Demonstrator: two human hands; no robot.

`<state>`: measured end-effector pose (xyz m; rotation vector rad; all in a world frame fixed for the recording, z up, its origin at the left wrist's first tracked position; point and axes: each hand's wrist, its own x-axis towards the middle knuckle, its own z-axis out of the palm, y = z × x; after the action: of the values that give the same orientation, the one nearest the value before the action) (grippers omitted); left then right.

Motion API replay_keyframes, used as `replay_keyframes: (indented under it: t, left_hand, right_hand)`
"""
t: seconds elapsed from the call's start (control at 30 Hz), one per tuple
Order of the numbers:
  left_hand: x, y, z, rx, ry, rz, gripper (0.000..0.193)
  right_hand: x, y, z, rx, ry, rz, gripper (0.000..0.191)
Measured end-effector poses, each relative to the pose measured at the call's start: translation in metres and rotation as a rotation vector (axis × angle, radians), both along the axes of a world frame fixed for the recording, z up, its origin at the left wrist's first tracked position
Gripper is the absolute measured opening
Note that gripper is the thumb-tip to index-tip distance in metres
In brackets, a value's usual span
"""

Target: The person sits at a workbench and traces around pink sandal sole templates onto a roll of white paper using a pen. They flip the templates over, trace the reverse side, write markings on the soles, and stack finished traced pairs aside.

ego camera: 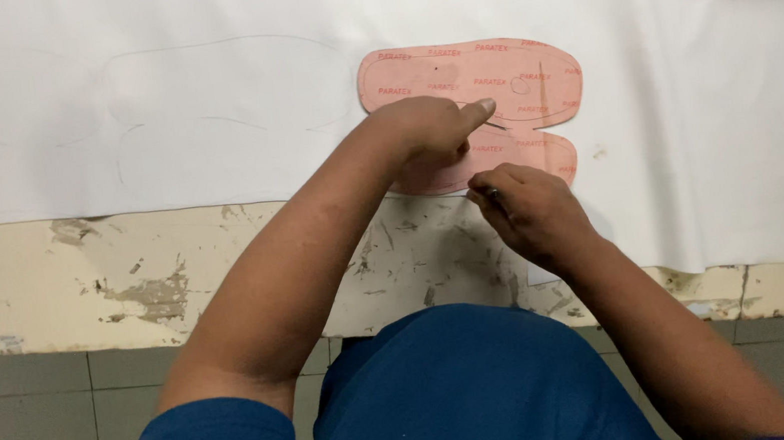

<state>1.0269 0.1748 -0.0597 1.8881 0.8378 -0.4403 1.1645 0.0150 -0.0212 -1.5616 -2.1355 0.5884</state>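
left hand [426, 130] presses flat on pink sole-shaped template [495, 80], covering its lower middle. right hand [527, 212] pinches a thin pen [492, 197] at the template's lower edge; tip hard to see. template lies on smooth white sheet [191, 75] with faint traced outlines, over chipped, scratched worktop [117, 276].

No packages, labels, signs, screens.
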Motion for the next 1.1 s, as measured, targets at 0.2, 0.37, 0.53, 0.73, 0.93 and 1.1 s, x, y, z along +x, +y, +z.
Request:
replay_keyframes:
  t: [0.2,0.37,0.53,0.73,0.93,1.1]
  left_hand:
    - [-0.007,0.019,0.019,-0.362,0.064,0.284,0.084]
    - [-0.008,0.021,0.030,-0.448,0.140,0.370,0.083]
    - [-0.006,0.020,0.019,-0.432,0.124,0.344,0.079]
    - [0.005,0.007,0.002,0.023,0.064,-0.084,0.050]
    - [-0.001,-0.024,0.020,0.196,0.157,-0.084,0.044]
    - [-0.007,-0.047,0.038,0.283,0.143,-0.078,0.047]
  right_hand:
    - [-0.033,0.017,0.004,0.004,0.166,0.174,0.024]
    - [-0.062,0.028,-0.011,0.061,0.061,0.265,0.031]
    - [-0.071,0.029,-0.021,0.134,0.013,0.297,0.034]
    - [-0.062,0.006,-0.022,0.056,0.008,0.232,0.031]
    - [0.000,-0.026,-0.006,-0.084,0.055,-0.056,0.020]
    - [0.046,-0.053,0.016,-0.167,-0.184,-0.384,0.015]
